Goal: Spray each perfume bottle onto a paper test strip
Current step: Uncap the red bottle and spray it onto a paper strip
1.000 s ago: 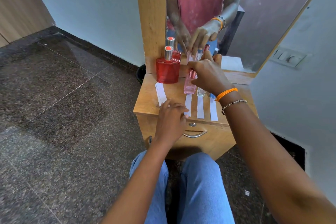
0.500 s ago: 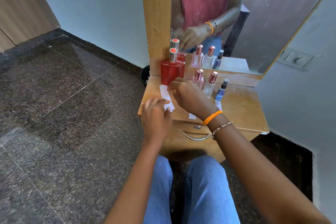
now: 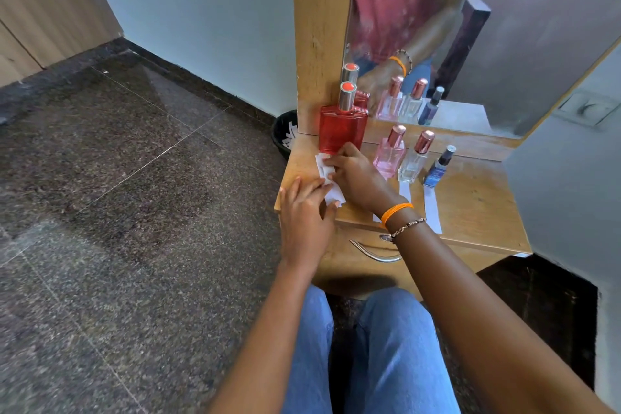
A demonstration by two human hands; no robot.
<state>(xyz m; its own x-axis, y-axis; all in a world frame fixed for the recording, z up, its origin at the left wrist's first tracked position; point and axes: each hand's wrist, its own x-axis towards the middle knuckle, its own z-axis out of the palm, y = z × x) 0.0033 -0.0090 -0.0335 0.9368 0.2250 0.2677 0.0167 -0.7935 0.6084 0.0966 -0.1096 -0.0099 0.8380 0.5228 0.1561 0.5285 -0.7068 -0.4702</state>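
Head view: both hands meet on the paper strip (image 3: 331, 183) lying on the bench (image 3: 477, 202) just in front of the red bottle (image 3: 341, 131). Right hand (image 3: 356, 178) pinches it with curled fingers; left hand (image 3: 304, 208) presses it, fingers straight. Pink bottle (image 3: 389, 155), clear bottle (image 3: 414, 161) and blue bottle (image 3: 438, 168) stand right of the red one.

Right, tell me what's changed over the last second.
The right hand let go of the pink bottle and crossed left to the paper strip before the red bottle, fingers now curled on it. The left hand stayed on that strip. All four bottles stand as before.
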